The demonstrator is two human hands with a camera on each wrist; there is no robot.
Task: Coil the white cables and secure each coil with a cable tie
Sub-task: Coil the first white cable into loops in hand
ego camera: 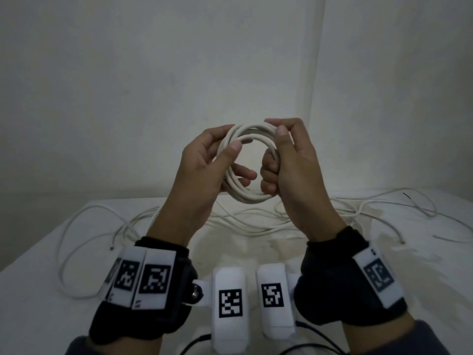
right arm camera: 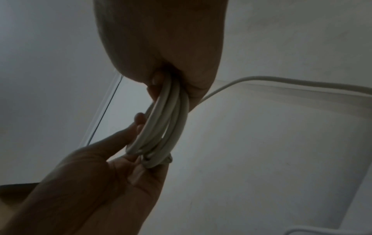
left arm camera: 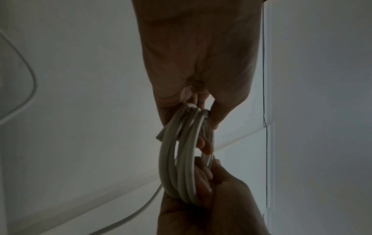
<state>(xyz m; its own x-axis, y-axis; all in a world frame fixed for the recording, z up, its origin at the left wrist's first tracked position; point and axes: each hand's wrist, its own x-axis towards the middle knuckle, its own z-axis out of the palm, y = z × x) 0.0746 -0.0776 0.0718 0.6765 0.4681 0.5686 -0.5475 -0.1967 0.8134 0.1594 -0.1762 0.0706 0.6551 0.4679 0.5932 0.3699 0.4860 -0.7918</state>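
Mid-frame above the desk, left hand and right hand keep fingers clamped on opposite sides of the round white cable coil, likely so its loops stay stacked for tying.

Head view: worn high, facing forward and down, mid-range over the white table. Left wrist view: close, looking along the palm. Right wrist view: likewise (both dim). Shared by all three: the round coil of thick white cable.

Wht cable coil, upright, held aloft
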